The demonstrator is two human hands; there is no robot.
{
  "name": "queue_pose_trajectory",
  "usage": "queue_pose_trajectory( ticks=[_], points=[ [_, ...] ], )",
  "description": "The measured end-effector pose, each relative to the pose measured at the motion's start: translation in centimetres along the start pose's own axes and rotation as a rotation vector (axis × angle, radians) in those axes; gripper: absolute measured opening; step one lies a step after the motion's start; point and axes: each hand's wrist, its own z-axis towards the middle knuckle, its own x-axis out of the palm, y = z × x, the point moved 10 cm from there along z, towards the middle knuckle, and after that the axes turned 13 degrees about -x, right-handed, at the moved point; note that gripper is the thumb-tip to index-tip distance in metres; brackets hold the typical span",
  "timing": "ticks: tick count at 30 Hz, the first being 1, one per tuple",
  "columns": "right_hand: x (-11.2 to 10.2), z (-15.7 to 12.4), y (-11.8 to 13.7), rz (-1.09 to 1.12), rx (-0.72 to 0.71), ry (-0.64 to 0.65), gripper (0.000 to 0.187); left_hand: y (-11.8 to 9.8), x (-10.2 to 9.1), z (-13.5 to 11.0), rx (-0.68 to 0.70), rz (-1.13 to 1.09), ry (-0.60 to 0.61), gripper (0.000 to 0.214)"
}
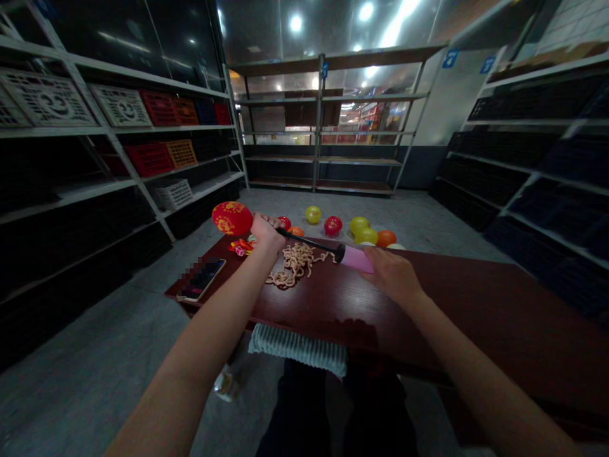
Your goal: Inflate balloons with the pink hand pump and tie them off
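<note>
On the table [499,285], a smartphone [210,279] is laid left of the left grip [267,230], tangled beige strands [299,257] right.

The left hand [267,230] hides the neck of the red balloon [232,218]; pixelation partly masks the phone [212,277].

Beyond the dark red table [476,279], a metal rack [318,114] stands on grey floor [423,216]. 2 side racks [110,131] flank the table; lights [295,23] glare high beyond it.
</note>
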Motion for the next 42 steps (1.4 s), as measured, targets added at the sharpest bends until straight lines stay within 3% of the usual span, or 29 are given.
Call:
queue_pose_trajectory(
  ticks=[4,8,13,16,19,24,30,37,42],
  points=[
    [0.1,-0.5,0.1,0.071,0.072,0.005,0.035,-0.1,1.5,-1.7,0.062,-0.063,0.066,0.064],
    [-0.2,-0.5,1.1,0.129,0.143,0.003,0.037,1.6,3.6,-4.0,0.047,-0.065,0.155,0.062],
    [-3.1,1.3,3.7,0.165,0.157,-0.059,0.038,4.8,5.1,-6.4,-0.005,-0.062,0.216,0.064],
    [-4.7,2.1,4.3,0.104,0.16,-0.075,0.038,5.9,5.1,-6.6,-0.039,-0.085,0.193,0.066],
    [-4.7,2.3,4.3,0.039,0.123,-0.084,0.034,6.3,4.5,-5.6,-0.076,-0.099,0.151,0.066],
    [-2.8,1.2,3.5,-0.05,0.039,-0.094,0.03,5.7,2.6,-3.3,-0.121,-0.131,0.056,0.056],
    [-0.4,-1.5,1.1,-0.19,0.019,-0.025,0.034,3.1,0.0,-1.9,-0.125,-0.112,-0.081,0.056],
    [0.8,-3.0,-0.1,-0.049,0.146,0.021,0.029,3.0,0.6,-1.8,-0.05,-0.1,-0.022,0.061],
    [0.1,-1.5,1.0,0.01,0.19,0.051,0.034,5.0,1.5,-2.6,-0.024,-0.09,0.061,0.06]
  ],
)
